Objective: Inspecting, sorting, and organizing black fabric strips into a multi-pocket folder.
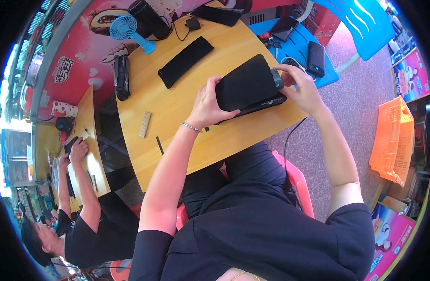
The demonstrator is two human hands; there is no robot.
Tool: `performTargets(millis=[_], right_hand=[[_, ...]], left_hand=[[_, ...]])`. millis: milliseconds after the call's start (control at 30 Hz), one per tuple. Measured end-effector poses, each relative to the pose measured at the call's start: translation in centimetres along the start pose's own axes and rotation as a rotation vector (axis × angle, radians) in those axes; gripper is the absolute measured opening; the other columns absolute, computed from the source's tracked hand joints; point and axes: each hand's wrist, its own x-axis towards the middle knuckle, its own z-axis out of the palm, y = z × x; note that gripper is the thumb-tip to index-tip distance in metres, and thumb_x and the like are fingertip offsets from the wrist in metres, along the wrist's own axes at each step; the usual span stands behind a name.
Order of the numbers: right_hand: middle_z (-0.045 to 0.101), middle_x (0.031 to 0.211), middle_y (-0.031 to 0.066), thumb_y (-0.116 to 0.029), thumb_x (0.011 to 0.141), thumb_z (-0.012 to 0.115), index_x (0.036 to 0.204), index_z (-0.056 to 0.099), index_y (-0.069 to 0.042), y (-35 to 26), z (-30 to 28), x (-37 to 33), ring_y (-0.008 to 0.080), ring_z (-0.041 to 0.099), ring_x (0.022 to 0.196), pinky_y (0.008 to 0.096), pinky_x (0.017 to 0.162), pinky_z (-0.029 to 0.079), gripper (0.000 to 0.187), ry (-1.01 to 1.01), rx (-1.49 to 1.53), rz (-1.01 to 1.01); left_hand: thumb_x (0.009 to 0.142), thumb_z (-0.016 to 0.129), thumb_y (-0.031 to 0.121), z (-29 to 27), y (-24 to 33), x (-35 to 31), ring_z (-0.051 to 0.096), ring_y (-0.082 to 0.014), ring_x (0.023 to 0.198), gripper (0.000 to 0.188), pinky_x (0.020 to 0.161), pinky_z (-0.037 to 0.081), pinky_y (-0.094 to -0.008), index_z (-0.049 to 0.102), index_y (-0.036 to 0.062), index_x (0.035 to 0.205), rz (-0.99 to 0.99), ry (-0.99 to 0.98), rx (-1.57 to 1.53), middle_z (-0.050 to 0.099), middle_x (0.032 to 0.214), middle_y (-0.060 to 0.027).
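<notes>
Near the table's right end lies a flat black cloth-like pouch over a black box with pale lettering on its side. My left hand, wearing a bracelet, grips the pouch's left end, thumb along the near edge and fingers over the far side. From the pouch's right end sticks a dark grey rounded piece. My right hand closes its fingers on that piece; the fingertips are partly hidden behind it. Whether the grey piece sits inside the pouch I cannot tell. A second black pouch lies flat farther back.
A blue fan, a black cylinder, a charger and a black bundle stand around the table's far side. A tan strip lies left. A power bank rests on a blue chair. Another person works at left.
</notes>
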Motion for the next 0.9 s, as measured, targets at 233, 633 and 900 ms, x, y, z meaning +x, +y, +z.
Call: performTargets(millis=[233, 633, 900], right_hand=[[0.061, 0.119, 0.0093, -0.002, 0.084, 0.06, 0.13, 0.053, -0.004, 0.9, 0.3, -0.1, 0.015, 0.059, 0.111, 0.0309, 0.099, 0.045, 0.046, -0.109, 0.366, 0.011], [0.066, 0.108, 0.0108, -0.008, 0.089, 0.061, 0.122, 0.058, 0.001, 2.5, 0.5, -0.3, 0.014, 0.063, 0.093, 0.029, 0.083, 0.05, 0.035, -0.072, 0.141, 0.143], [0.068, 0.09, 0.0074, -0.009, 0.086, 0.064, 0.116, 0.064, 0.001, 3.2, 1.0, -0.2, 0.009, 0.06, 0.069, 0.026, 0.064, 0.049, 0.032, -0.002, 0.152, 0.211]], left_hand=[[0.056, 0.087, 0.033, 0.0, 0.4, 0.2, 0.054, -0.0364, 0.108, 0.087, 0.098, 0.04, -0.0417, 0.042, 0.0015, 0.124, -0.003, 0.005, 0.049, 0.057, 0.111, -0.02], [0.056, 0.086, 0.041, -0.1, 0.7, 0.6, 0.052, -0.0349, 0.116, 0.093, 0.102, 0.037, -0.0421, 0.044, 0.0022, 0.13, 0.064, -0.08, 0.225, 0.056, 0.12, -0.0179], [0.055, 0.085, 0.046, -0.1, 0.8, 0.5, 0.049, -0.0352, 0.119, 0.095, 0.107, 0.031, -0.0447, 0.044, 0.0042, 0.13, 0.036, -0.096, 0.225, 0.055, 0.122, -0.0185]])
